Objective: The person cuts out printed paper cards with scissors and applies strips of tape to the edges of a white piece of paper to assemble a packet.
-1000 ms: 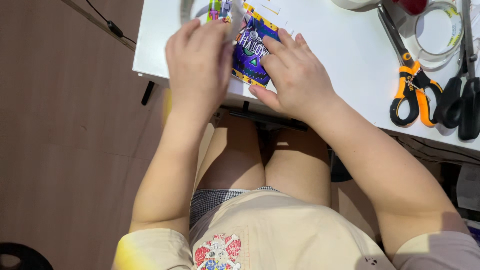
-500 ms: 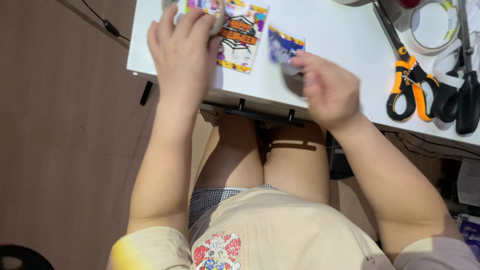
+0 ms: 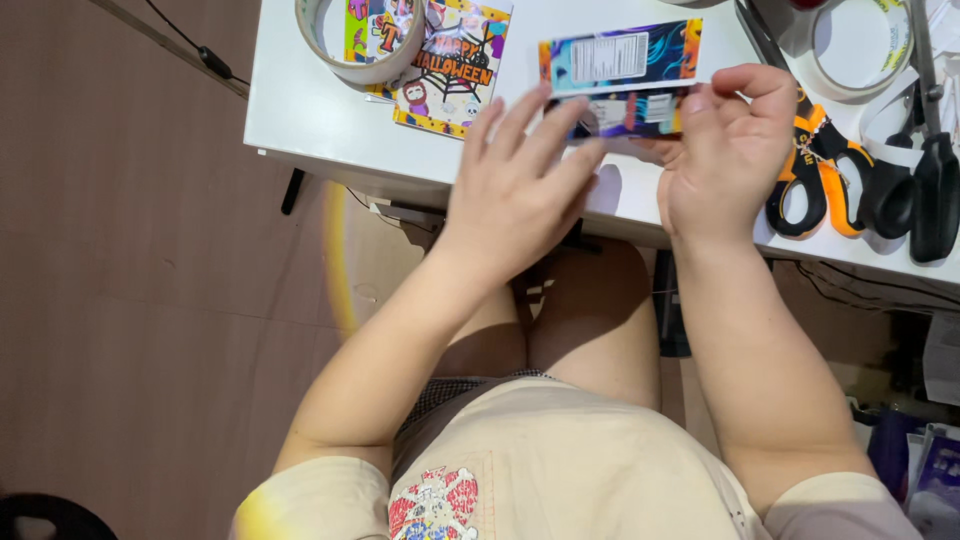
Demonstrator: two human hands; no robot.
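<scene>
Lying near the front edge of a white table [image 3: 300, 110], a small colourful packet [image 3: 622, 85] is held between two hands. It is a flat rectangle, printed in blue, purple and orange, with a pale label panel on its upper half, and its lower half appears to be folded towards the person. The left hand [image 3: 515, 190] is laid flat with its fingers [image 3: 545, 130] spread and extended, their tips resting against the packet's left and lower edge; nothing is clasped by it. The right hand [image 3: 725, 150] is curled at the packet's right end, where the lower right corner is pinched between thumb and forefinger. Further left on the table, a printed card [image 3: 455, 70] with a spider-web design in orange and purple is seen, partly overlapped by a roll of tape [image 3: 355, 50] at the far left corner. To the right of the right hand, orange-handled scissors [image 3: 810, 175] are lying, with black-handled scissors [image 3: 925, 190] just beside them, and a second tape roll [image 3: 860, 50] is placed behind both. Beneath the table edge, bare knees and a pale garment with a red and white printed patch are visible, above a brown floor.
</scene>
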